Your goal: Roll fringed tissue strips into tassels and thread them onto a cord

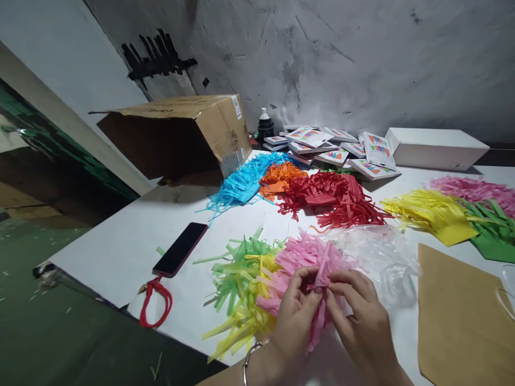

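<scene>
Pink fringed paper (328,262) is pinched between both hands at the front middle of the table. My left hand (295,308), with a bracelet at the wrist, has its thumb and fingers closed on the pink paper. From the right, my right hand (356,311) grips the same paper, its fingertips near those of my left hand. More pink fringe (295,252) spreads behind and left of the hands. Beside it lie yellow fringe (245,321) and light green fringe (237,271).
Blue (241,179), orange (281,177) and red fringe (330,195) lie behind, before packets (309,136) and an open carton (217,128). A phone (181,249) is left. Right are clear plastic (386,262), brown paper (462,321), yellow (438,212) and green fringe (494,230), and a white box (440,147).
</scene>
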`<state>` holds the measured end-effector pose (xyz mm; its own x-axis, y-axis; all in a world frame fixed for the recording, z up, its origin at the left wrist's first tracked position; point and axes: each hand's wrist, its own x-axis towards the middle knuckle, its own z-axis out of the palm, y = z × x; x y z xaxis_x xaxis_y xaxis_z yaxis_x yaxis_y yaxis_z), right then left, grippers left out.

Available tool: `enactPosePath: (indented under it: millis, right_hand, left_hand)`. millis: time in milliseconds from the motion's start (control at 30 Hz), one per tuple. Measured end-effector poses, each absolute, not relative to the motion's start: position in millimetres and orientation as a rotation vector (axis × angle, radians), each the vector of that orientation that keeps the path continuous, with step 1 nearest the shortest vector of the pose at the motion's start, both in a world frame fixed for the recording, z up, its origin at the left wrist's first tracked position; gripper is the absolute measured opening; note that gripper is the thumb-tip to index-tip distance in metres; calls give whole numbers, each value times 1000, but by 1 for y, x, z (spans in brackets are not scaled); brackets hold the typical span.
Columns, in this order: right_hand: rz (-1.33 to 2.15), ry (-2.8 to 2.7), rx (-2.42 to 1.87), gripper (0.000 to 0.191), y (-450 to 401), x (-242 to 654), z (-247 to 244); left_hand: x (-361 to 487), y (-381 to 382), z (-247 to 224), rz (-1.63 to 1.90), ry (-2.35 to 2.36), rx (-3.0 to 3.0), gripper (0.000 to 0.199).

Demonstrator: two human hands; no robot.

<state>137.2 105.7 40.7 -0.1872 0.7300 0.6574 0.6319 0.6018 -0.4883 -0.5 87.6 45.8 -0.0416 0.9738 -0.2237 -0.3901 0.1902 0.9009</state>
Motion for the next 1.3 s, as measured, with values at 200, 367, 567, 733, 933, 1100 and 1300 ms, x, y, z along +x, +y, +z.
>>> enactPosePath:
  millis: [200, 367, 567, 733, 933, 1100, 1300]
  right_hand:
    - [501, -1791, -1141, 9, 110, 139, 42]
    - [572, -1794, -1093, 10, 112, 143, 50]
    - [581, -1838, -1132, 9, 115, 145, 59]
    - [161, -2038, -934, 20, 117, 148, 56]
    - [-218, -2179, -938, 38, 114, 145, 62]
    - [-207, -2231, -1017, 31, 117, 148, 60]
    - [524, -2037, -1294, 29, 133, 169, 79]
  left_hand:
    - [-1, 92, 39, 1293, 1035, 728, 35]
    - [-2, 94, 48, 1298, 1083, 749, 29]
    - [-5, 96, 37, 1349, 1050, 834, 31]
    - [-14, 106, 35, 1336, 1126, 1080, 34]
    - [-21, 108, 50, 1267, 1241, 1553, 51]
    - [-25, 108, 50, 1209, 1212, 1821, 56]
    - [-37, 119, 54, 1431, 1212, 2539, 34]
